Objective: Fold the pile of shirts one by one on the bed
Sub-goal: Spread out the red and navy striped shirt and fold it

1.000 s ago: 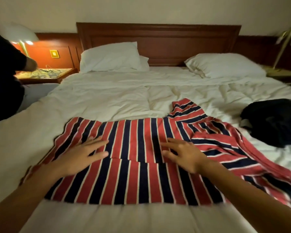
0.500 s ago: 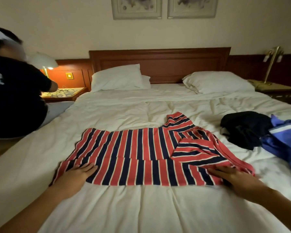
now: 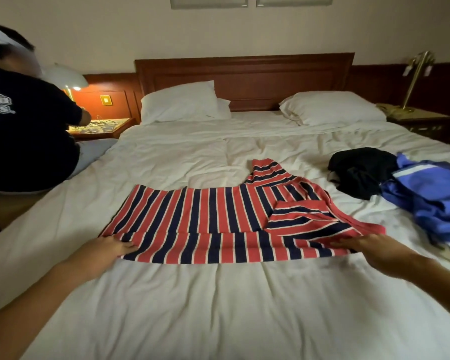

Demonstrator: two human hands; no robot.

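A red, navy and white striped shirt (image 3: 218, 222) lies spread across the white bed (image 3: 218, 307), with one sleeve folded over its right part. My left hand (image 3: 107, 249) grips the shirt's near left corner, fingers curled on the fabric. At the near right corner, my right hand (image 3: 372, 249) pinches the hem. A black shirt (image 3: 359, 172) and a blue shirt (image 3: 431, 196) lie crumpled together on the bed's right side.
A person in a black shirt (image 3: 24, 131) sits on the bed's left edge by a lit lamp (image 3: 68, 79) and nightstand (image 3: 102, 127). Two white pillows (image 3: 182, 102) lean against the wooden headboard (image 3: 244, 79). A brass lamp (image 3: 416, 79) stands at the right.
My hands slid from the shirt's middle out to its near corners and took hold of the hem. The view pulled back, showing the blue shirt and the seated person.
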